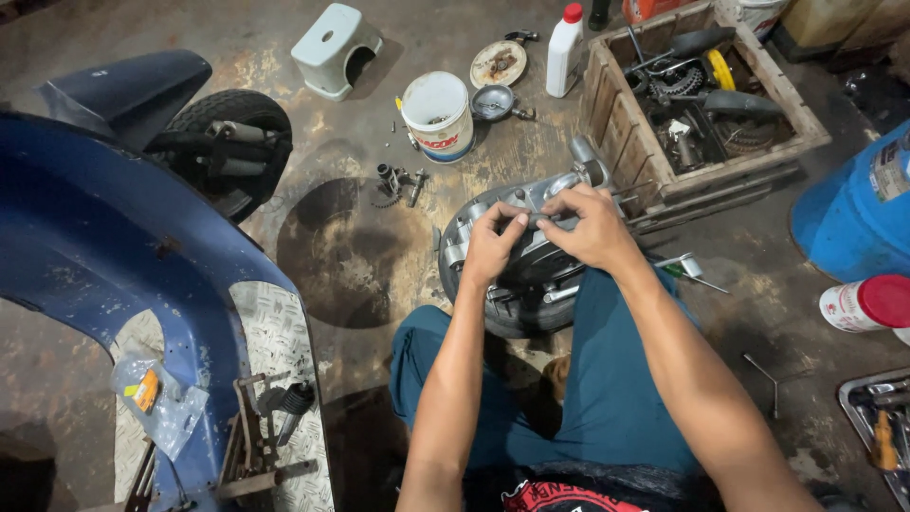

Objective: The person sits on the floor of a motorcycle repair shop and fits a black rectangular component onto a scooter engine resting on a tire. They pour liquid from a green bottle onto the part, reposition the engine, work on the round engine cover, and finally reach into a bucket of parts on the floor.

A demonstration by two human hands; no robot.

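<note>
Engine casing (531, 256) sat on the floor (360, 256) dead centre, between the knees. Bucket (438, 116) at 11 o'clock, crate of parts (697, 95) at 1, barrel (853, 213) at 3, scooter body (123, 265) at 9, stool (334, 47) beyond the bucket.

Open floor patch (355, 251) center-left of frame, betw. blue scooter body (104, 246) and engine w/ wheel (521, 261); loose bolts (398, 182), white bucket (438, 116) block its top; wooden crate (697, 100) crowds upper right; blue drum (858, 213) walls right edge.
</note>
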